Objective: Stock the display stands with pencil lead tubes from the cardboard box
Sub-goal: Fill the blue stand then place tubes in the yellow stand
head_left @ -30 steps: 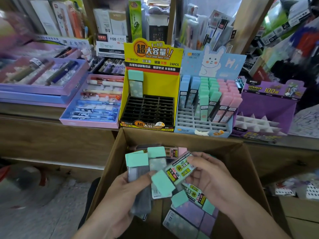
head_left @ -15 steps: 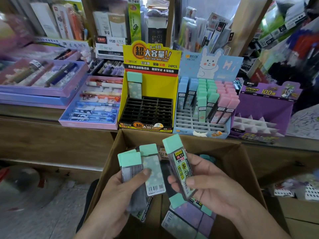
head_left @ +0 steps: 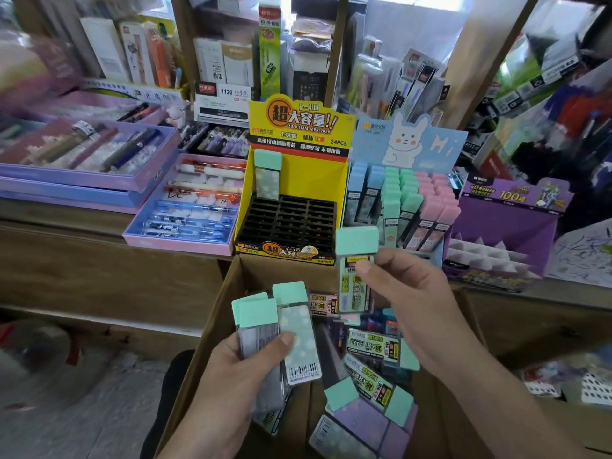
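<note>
Shop shelves stand behind; the right hand has raised one tube, pinched upright, from the box toward the yellow stand. The left hand grips spare tubes over the box. Insertion seems next.

You're standing at a stationery shop counter.
At twelve o'clock a yellow display stand printed "24PCS" sits on the wooden counter, with a rabbit-topped stand of pastel-capped tubes at one o'clock and a purple stand at two; trays of pens fill ten and eleven o'clock, packaged stationery stands stacked behind them, and a cardboard box of pencil lead tubes lies open at six.
</note>
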